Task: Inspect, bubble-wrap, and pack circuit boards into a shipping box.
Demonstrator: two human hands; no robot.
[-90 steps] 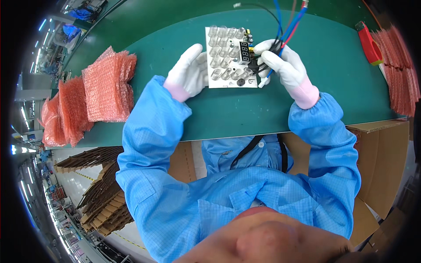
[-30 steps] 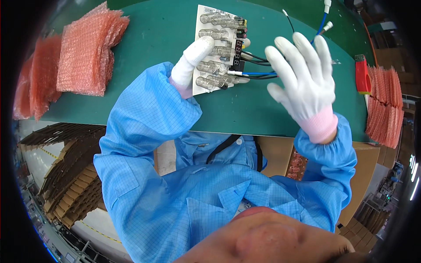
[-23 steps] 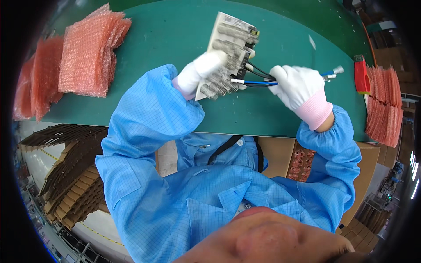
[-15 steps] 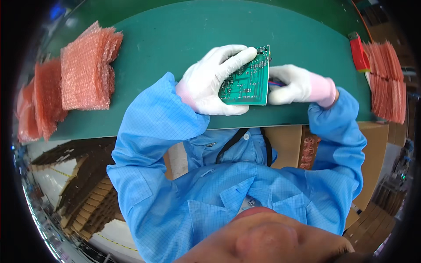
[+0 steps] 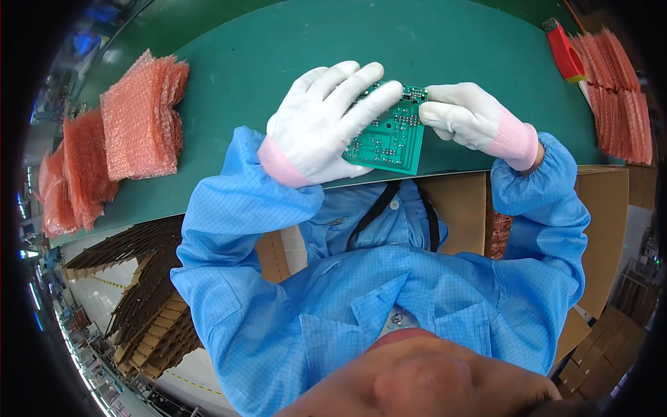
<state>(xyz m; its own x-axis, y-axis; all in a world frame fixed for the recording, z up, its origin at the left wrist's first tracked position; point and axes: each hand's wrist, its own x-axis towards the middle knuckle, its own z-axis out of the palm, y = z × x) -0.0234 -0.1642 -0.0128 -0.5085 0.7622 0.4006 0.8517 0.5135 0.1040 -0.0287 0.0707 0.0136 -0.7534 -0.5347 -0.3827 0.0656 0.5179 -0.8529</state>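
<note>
A green circuit board [image 5: 397,142] with small parts and solder points on its visible face is held just above the green worktop. My left hand [image 5: 319,121], in a white glove with a pink cuff, grips it from the left, its fingers lying across the upper left of the board. At the board's upper right corner, my right hand [image 5: 467,117], gloved the same way, is closed in a pinch with thumb and fingertips at the edge. The board's underside is hidden.
Pink bubble-wrap bags [image 5: 142,118] lie in piles on the left of the green worktop [image 5: 250,62]. More pink bags [image 5: 615,97] are stacked at the far right, beside a red tool [image 5: 564,52]. Below the table's near edge stand cardboard boxes [image 5: 451,208].
The board has turned to lie flatter toward me. My right hand has moved up from beside its right edge to its upper corner; the red and blue wires near it no longer show.
</note>
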